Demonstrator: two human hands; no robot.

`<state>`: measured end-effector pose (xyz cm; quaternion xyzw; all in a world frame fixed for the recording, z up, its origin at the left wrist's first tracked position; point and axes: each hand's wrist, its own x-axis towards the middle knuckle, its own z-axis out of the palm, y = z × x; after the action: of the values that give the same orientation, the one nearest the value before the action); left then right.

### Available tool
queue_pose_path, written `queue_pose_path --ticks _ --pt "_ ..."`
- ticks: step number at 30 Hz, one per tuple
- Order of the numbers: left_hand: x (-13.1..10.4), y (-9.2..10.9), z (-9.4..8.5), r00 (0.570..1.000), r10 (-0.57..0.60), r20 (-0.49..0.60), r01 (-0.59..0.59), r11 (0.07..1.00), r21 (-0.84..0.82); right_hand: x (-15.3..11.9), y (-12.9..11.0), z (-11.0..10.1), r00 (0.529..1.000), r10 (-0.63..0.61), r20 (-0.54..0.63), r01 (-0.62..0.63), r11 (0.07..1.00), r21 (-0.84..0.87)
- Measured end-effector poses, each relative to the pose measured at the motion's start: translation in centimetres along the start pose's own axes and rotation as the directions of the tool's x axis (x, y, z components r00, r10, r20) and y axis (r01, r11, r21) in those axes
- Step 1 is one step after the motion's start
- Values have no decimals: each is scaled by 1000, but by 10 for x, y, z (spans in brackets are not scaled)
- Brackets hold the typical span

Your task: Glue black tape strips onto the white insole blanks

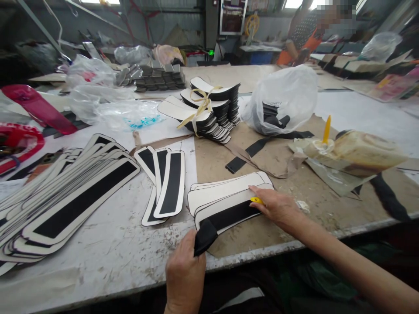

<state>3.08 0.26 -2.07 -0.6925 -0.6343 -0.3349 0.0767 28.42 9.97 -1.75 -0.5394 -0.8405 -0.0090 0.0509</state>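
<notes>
One end of a black strip (206,235) is clamped in the fingers of the left hand (186,270), at the front edge of the table (114,261). Beyond, the strip lies along a stack of pale pieces (225,192); a crooked pull could wrinkle it or drag the loose stack askew. The right hand (275,207), fingers closed round a yellow handle (256,200), might slip and scuff the top piece. Farther off, a stained container (369,150) could tip if bumped.
</notes>
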Motion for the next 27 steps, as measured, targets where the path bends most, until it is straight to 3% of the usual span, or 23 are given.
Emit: queue_pose_path --ticks 10,14,21,27 --pt "-5 -5 6 994 -105 41 107 993 -52 0 -5 0 1000 15 18 -14 998 -56" --pt "-9 -2 3 995 -95 3 95 994 -47 -4 -4 0 1000 -3 4 3 994 -107" --pt "-18 10 -5 995 12 -102 -19 998 -66 -10 3 3 987 -81 -141 64 990 -124" --pt "-26 11 -5 995 24 -92 -32 996 -88 -17 17 13 962 -131 -240 106 988 -113"
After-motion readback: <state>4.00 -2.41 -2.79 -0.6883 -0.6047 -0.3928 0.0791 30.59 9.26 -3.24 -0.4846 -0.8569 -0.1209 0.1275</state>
